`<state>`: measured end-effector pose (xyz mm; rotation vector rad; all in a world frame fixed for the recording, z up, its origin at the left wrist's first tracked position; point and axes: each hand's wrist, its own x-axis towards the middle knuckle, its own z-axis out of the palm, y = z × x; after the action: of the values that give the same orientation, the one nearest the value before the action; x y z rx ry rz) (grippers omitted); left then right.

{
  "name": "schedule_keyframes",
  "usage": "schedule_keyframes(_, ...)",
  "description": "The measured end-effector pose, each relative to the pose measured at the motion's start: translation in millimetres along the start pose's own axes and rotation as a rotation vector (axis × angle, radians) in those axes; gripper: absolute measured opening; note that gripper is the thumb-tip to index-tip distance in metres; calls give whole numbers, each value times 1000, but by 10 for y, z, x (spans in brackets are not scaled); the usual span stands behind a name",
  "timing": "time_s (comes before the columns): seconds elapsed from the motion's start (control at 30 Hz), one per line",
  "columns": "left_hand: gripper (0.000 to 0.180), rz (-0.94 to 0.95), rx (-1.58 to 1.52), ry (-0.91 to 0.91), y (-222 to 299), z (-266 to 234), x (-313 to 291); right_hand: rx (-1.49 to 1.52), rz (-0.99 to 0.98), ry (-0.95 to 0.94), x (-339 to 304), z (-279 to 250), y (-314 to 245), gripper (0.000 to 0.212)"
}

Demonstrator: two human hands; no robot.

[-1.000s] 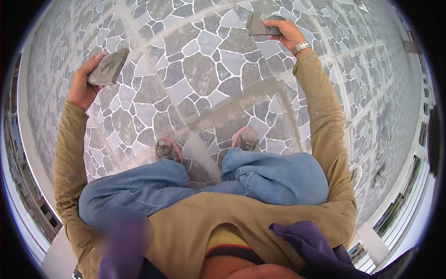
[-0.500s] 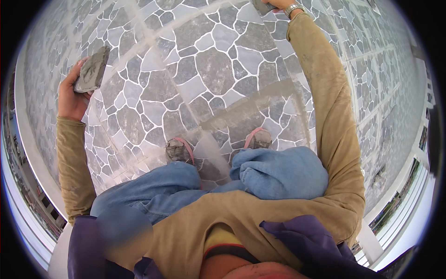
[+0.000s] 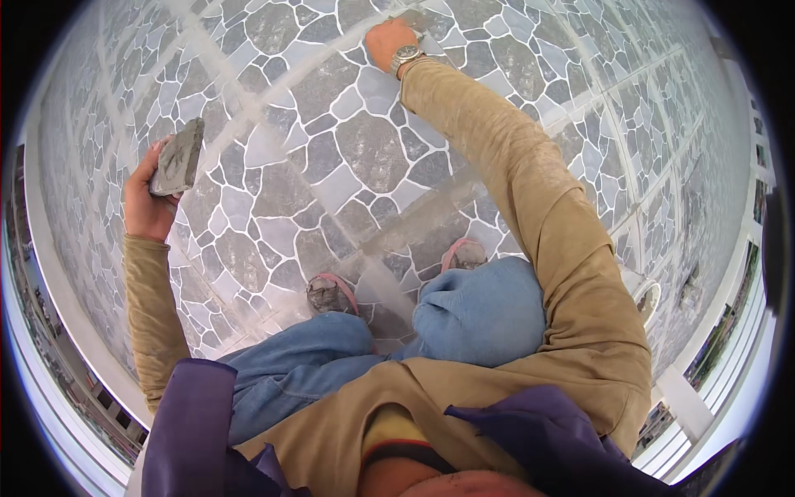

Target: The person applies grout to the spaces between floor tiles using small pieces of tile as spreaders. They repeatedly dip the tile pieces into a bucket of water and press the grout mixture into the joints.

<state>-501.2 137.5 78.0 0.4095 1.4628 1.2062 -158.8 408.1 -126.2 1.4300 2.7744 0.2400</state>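
A: Grey block (image 3: 177, 157), that's what the left hand (image 3: 147, 203) is gripping in the head view, fingers clamped round its lower end and thumb wrapped along one side.

B: Which way is it lying?

A: Its long axis is running up and slightly to the right, away from the palm, and it is hovering off the tiled floor (image 3: 331, 166), out at the person's left side. It is looking rough and gritty, a flat rectangular slab with worn edges, dusted with pale residue.

B: And the right hand (image 3: 391, 41)?

A: It is reaching far forward, arm stretched straight, pressing down on the floor near the top of the picture. Something grey is peeping out past the fingers, but I cannot tell what it is, nor whether the fingers are closed on it. A metal wristwatch (image 3: 407, 56) is sitting on that wrist.

B: So which hand is nearer the far joint?

A: The right one, plainly; the block in the left is being held well apart from it, off to the side.

B: The floor itself?

A: Irregular grey stone shapes with white seams, set in square tiles, with a pale smeared band running between the dusty shoes (image 3: 331, 291). The person is crouching, blue jeans (image 3: 480, 311) bunched at the knees, tan sleeves (image 3: 538, 199) powdered with dust.
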Motion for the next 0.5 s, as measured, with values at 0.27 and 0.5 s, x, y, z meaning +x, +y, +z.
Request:
schedule_keyframes(0.27,32,39,70,-123,77,271,-124,110,218,99,-379,58,970,23)
schedule_keyframes(0.5,31,50,51,-71,101,311,-146,324,95,-187,-398,-488,553,34)
